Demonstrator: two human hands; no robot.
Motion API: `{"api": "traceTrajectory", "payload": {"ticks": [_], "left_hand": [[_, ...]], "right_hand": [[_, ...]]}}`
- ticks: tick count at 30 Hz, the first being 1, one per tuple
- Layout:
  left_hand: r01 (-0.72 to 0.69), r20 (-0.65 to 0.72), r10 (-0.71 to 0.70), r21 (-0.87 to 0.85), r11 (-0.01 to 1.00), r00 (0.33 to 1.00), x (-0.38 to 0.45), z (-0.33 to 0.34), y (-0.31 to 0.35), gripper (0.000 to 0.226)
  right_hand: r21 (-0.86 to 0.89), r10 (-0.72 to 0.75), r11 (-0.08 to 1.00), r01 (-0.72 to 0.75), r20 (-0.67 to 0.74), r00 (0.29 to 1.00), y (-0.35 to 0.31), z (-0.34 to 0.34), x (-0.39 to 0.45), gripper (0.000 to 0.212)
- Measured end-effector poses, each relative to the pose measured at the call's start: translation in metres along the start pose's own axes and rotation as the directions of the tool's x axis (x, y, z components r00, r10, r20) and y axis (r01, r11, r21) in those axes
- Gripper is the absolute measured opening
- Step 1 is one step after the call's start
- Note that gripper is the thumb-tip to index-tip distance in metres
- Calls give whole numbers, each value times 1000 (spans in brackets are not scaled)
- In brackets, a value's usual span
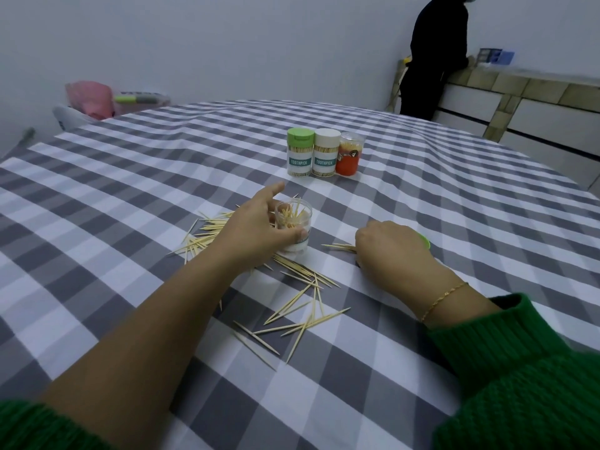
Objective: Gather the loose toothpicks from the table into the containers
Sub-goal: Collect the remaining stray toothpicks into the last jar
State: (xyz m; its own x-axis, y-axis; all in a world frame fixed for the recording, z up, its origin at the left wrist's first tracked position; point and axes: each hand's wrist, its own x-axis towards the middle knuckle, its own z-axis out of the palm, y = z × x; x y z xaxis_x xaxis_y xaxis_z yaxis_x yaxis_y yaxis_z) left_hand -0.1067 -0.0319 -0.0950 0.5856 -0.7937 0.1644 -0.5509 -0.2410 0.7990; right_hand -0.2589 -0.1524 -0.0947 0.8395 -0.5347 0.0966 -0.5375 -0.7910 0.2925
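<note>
Worktop [422,196] covered with a grey-and-white checked cloth. Near its middle, an open clear toothpick container [293,227] stands upright, a small number of toothpicks sticking up out of its mouth.

Left hand [256,227] wraps the container from the left side: thumb curled across the near face, fingers round the far side, index finger lifted and pointing away. Green knitted sleeve pushed up the forearm.

Right hand [389,246] lies knuckles-up on the cloth to the right of the container, fingers curled under. A few toothpicks [339,246] stick out leftward from beneath its fingertips; whether they are pinched or only covered, cannot tell. A green lid [426,242] peeks out just behind this hand. Thin gold bracelet [444,300] on the wrist, green sleeve below.

Loose toothpicks: one scatter [203,235] left of the container, partly hidden by the left hand and wrist; a second scatter [302,315] nearer the camera, between the two forearms, lying crossed at many angles.

Farther back, three closed containers in a row, touching: green-capped one [300,152], white-capped one [325,152], orange one with clear top [349,154].

Far right, a person in dark clothes [431,56] stands at a tiled counter [526,89]. Far left, a pink bag [91,97] beyond the table edge.
</note>
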Motion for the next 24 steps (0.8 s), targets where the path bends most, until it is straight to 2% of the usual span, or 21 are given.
{"api": "traceTrajectory", "payload": {"ticks": [2,4,6,7,8,10,12,16,19,22,24], "left_hand": [[-3,2,3,4,1000,1000,0,0,0,87],[-7,1,7,8,1000,1000,0,0,0,87],[-11,4,11,3,1000,1000,0,1,1,87],[-13,6,13,-1,1000,1000,-1,2,1,86],[-17,9,17,-5,1000,1000,-2,4,2,86],[-34,20,34,-8,999,999,-4,10,5,85],[-53,31,54,-17,998,998,-7,16,9,84],[-81,50,82,-22,996,995,-11,26,15,85],[-95,53,97,-38,995,994,-12,31,18,87],[-97,47,100,-52,994,994,-13,32,18,89],[-104,42,106,-53,993,994,-13,33,17,90]], "right_hand": [[23,8,1000,-8,2,1000,5,2,2,12],[116,35,993,-35,4,999,11,2,5,16],[389,80,917,-89,40,996,19,-2,7,18],[569,105,814,-117,55,993,22,-6,7,18],[732,138,666,-140,64,988,24,-10,6,18],[927,228,350,-133,53,972,25,-17,2,19],[988,312,136,-72,26,950,23,-20,-1,19],[989,416,-105,104,-52,908,14,-24,0,16],[969,446,-173,174,-81,892,5,-26,1,15],[971,412,-146,188,-113,904,-4,-23,4,15],[986,380,-101,134,-86,921,-8,-17,7,14]]}}
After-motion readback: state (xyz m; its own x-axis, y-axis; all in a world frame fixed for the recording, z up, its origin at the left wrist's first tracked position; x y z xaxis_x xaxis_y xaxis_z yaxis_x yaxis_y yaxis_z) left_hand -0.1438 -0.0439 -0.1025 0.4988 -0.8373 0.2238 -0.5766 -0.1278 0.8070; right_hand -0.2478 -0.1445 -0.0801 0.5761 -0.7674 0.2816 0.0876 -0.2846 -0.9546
